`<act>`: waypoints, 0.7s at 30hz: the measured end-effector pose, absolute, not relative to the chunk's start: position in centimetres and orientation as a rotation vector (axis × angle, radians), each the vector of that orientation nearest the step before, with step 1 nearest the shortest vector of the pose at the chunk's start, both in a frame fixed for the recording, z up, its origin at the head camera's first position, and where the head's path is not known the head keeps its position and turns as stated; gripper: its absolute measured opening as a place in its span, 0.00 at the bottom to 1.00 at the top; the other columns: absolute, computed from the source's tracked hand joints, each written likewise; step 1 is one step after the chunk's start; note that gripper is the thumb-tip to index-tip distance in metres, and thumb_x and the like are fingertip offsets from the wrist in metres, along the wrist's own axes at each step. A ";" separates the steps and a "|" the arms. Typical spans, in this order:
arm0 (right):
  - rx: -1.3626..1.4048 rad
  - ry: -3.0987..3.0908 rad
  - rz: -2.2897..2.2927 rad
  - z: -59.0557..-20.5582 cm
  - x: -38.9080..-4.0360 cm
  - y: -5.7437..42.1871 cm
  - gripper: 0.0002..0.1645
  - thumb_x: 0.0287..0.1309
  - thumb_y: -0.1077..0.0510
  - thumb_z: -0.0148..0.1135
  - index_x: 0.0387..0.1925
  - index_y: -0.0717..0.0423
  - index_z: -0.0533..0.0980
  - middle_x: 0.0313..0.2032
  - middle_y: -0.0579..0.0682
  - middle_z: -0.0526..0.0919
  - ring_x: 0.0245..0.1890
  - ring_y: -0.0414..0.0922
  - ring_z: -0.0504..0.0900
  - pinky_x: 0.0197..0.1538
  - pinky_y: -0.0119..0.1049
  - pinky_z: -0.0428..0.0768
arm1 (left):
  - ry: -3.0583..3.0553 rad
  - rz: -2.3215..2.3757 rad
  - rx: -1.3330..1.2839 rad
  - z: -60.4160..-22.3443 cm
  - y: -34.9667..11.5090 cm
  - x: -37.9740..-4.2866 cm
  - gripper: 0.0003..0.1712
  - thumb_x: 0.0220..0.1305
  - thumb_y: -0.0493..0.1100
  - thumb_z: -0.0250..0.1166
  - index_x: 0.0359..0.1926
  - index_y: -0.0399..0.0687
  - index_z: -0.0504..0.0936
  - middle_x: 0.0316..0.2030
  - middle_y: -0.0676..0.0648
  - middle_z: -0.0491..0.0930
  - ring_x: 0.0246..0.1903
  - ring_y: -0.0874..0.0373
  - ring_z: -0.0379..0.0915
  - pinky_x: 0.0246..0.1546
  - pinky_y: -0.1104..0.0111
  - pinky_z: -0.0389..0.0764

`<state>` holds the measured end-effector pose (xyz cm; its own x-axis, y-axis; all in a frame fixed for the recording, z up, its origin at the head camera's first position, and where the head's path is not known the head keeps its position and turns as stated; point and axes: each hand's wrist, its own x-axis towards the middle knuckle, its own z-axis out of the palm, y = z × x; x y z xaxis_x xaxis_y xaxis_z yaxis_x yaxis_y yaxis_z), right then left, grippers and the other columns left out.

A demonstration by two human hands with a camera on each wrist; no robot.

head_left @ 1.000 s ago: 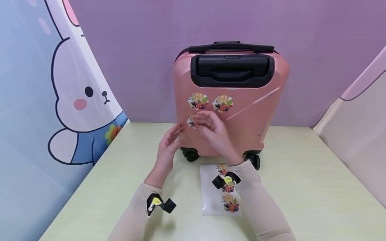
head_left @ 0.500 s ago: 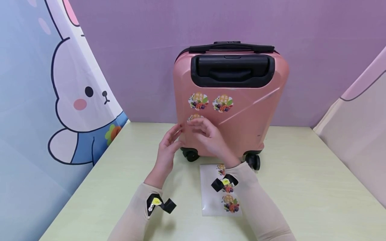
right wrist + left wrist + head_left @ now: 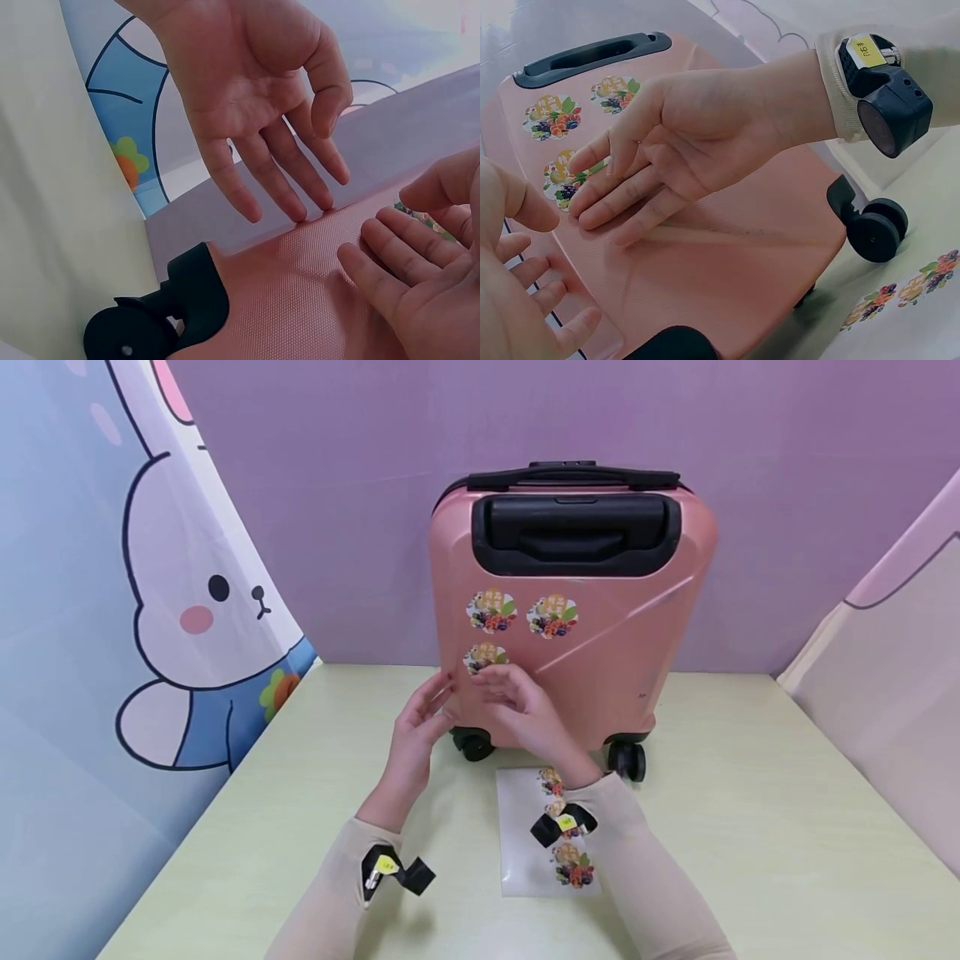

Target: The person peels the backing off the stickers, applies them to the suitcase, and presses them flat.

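Observation:
A pink suitcase stands upright on the table with black handles on top. Three round fruit stickers are on its front: an upper left sticker, an upper right sticker and a lower left sticker. My right hand has its fingers at the lower edge of that third sticker, covering part of it; the left wrist view shows them extended over the shell. My left hand rests its fingertips along the suitcase's left side, fingers spread, as the right wrist view shows.
A white sticker sheet lies on the table in front of the suitcase, with several fruit stickers down its right side, partly under the right forearm. Black wheels support the suitcase. A purple backdrop hangs behind, and a rabbit-print cloth at left.
My right hand has slid down the suitcase front, uncovering more of the lower left sticker. My left hand stays at the suitcase's side.

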<state>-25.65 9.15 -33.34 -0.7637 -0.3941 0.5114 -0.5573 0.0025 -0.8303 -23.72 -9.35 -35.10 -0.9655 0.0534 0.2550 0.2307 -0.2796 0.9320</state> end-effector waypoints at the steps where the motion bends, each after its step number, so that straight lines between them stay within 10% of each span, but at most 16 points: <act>1: 1.019 -2.128 1.871 -33.4 -25.6 9.2 0.23 0.66 0.75 0.51 0.61 0.71 0.65 0.60 0.67 0.74 0.60 0.61 0.74 0.64 0.48 0.73 | -1.815 -2.402 -0.360 -35.1 -9.4 -23.7 0.33 0.68 0.27 0.56 0.72 0.36 0.62 0.71 0.38 0.64 0.71 0.48 0.58 0.69 0.48 0.60; 21: 0.952 -2.258 1.850 -36.7 -24.3 11.2 0.23 0.64 0.75 0.55 0.61 0.69 0.67 0.59 0.66 0.75 0.57 0.62 0.76 0.57 0.46 0.79 | -1.955 -2.360 -0.326 -37.1 -9.4 -23.1 0.37 0.61 0.24 0.51 0.73 0.36 0.61 0.71 0.39 0.64 0.70 0.47 0.58 0.58 0.65 0.74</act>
<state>-24.35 11.21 -36.74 -0.8053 -0.4128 0.4255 -0.4983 0.0826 -0.8631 -23.11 -9.44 -37.12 -0.9758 0.0886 0.1999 0.1799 -0.1945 0.9643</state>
